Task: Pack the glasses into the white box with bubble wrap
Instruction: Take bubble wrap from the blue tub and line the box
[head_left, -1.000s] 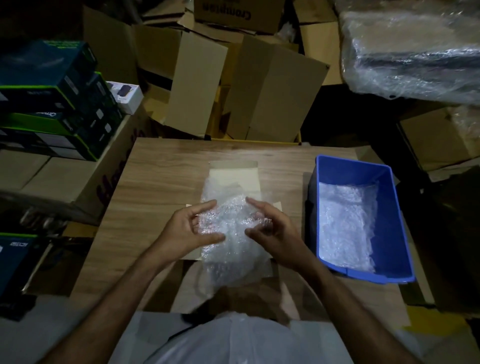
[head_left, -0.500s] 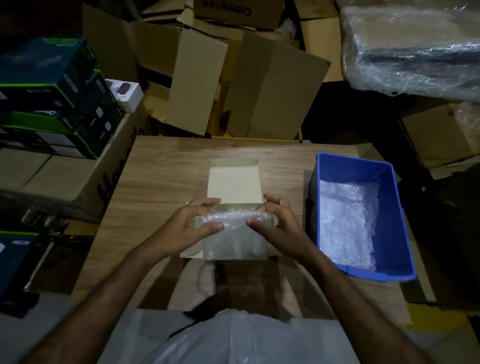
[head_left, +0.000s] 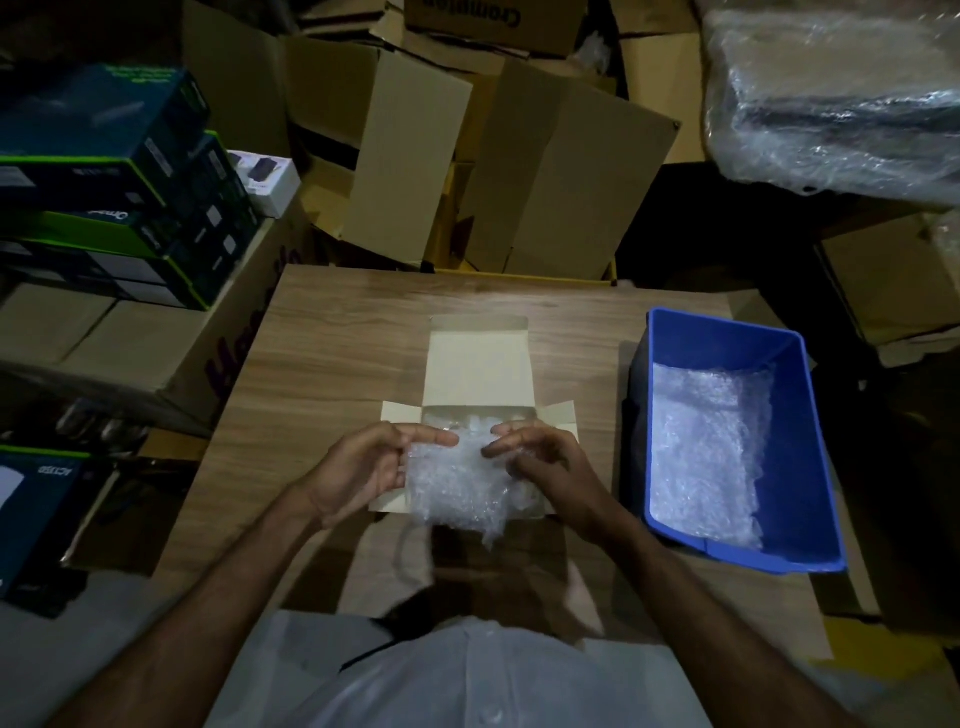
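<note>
Left hand (head_left: 363, 470) and right hand (head_left: 545, 462) gripping bubble wrap (head_left: 457, 488) lengthwise over white box (head_left: 478, 364)

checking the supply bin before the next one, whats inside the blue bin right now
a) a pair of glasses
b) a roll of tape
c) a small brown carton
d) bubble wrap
d: the blue bin at the table's right side holds only a crumpled sheet of clear bubble wrap lying on its floor.

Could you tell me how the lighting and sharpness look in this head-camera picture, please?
Head view: dim overall, light pooling on the wooden table; crumpled clear bubble wrap glares white between the left hand and right hand; edges bow with wide-angle distortion.
</note>
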